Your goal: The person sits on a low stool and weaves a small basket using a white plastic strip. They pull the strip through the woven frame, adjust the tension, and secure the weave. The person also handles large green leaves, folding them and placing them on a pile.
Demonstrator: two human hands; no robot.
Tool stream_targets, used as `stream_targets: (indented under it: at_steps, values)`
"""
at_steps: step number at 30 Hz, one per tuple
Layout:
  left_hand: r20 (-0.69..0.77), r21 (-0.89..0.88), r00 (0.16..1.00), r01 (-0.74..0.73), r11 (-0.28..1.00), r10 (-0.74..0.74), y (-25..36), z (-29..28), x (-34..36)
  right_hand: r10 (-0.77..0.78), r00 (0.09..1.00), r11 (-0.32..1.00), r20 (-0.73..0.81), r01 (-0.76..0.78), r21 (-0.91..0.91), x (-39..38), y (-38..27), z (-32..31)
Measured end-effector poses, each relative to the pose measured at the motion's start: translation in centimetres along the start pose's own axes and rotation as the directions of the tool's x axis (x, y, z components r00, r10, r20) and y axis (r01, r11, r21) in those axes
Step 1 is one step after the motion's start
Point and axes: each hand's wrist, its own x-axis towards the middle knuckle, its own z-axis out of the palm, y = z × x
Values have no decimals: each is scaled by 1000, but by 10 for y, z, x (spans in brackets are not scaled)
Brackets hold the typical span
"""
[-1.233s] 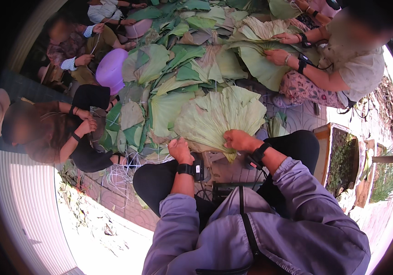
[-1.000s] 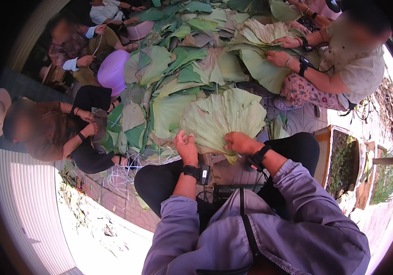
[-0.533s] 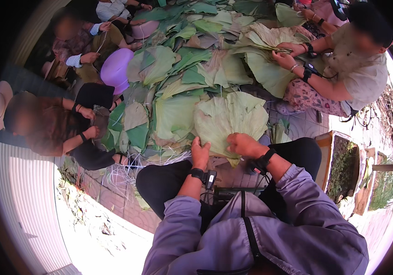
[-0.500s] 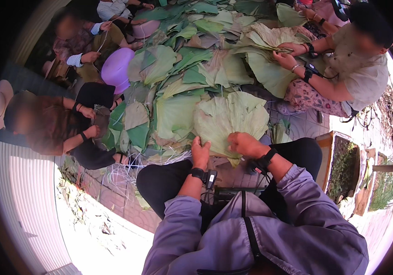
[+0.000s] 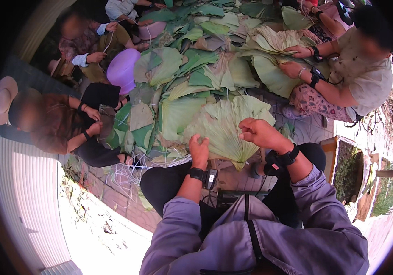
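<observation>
A large, pale green dried lotus leaf [image 5: 228,123] lies fanned out before me, its ribs running to a narrow, darker tip near my knees. At its lower left edge is my left hand [image 5: 199,151], with a gap between thumb and forefinger; the lower fingers are partly hidden. Over the leaf's right side hovers my right hand [image 5: 265,135], thumb and bent fingers apart with nothing between them. Beyond the leaf spreads a heap of overlapping green and brownish leaves [image 5: 178,114].
White strips [image 5: 127,176] lie tangled left of my knees. A purple basin [image 5: 123,71] stands beyond the person at left. On the right, a person [image 5: 361,78] handles folded leaves [image 5: 274,43]. A planter box [image 5: 348,165] stands by my right knee. More people sit at the far end.
My right hand has lifted off the leaf's lower part, moved right and opened its fingers. The leaf is spread wider to the left and right. My left hand has barely moved.
</observation>
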Motion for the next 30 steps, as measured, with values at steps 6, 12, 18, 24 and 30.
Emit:
stream_targets:
  at_steps: [6, 12, 18, 24, 30]
  values:
    - [175, -270, 979, 154, 950, -109, 88, -12, -8, -25, 1000, 999, 5, 25, -21, -6, -23, -39]
    - [413, -245, 911, 106, 964, 5, 147, -32, -1, -6, 1000, 999, 21, 5, 50, -2, -29, -50]
    - [622, 28, 782, -69, 997, 37, 180, -53, 16, -6, 996, 999, 92, 3, 38, 7, -37, -54]
    - [679, 156, 730, -42, 987, -76, 154, -53, 40, -10, 998, 999, 69, 7, 34, 16, -18, -48]
    - [717, 268, 692, -380, 885, 80, 144, -33, 42, -74, 996, 974, 41, 81, -212, 23, -17, -49]
